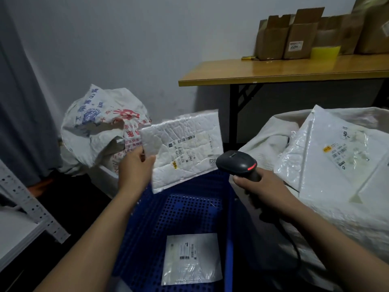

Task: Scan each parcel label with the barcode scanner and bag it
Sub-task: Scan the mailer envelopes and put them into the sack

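Plainly, the padded parcel [183, 148] is held up at the middle of the view, its label [189, 150] turned toward the person so the barcode scanner [237, 163], just off the parcel's four o'clock corner, can read it. The left hand [134, 169] pinches the parcel's nine o'clock edge, thumb in front and fingers behind, which leaves the barcode uncovered. The right hand [259, 186] is wrapped round the scanner's handle, a red light showing on its head; whether a finger rests on the trigger cannot be seen. At six o'clock a blue perforated crate [189, 209] holds one flat parcel [191, 258], label up. At ten o'clock stands a crumpled printed sack [101, 127], probably the bag for scanned parcels, though its mouth is hard to make out. At three o'clock more white parcels [328, 157] are heaped, cut off by the frame. The label's print is blurred and unreadable.
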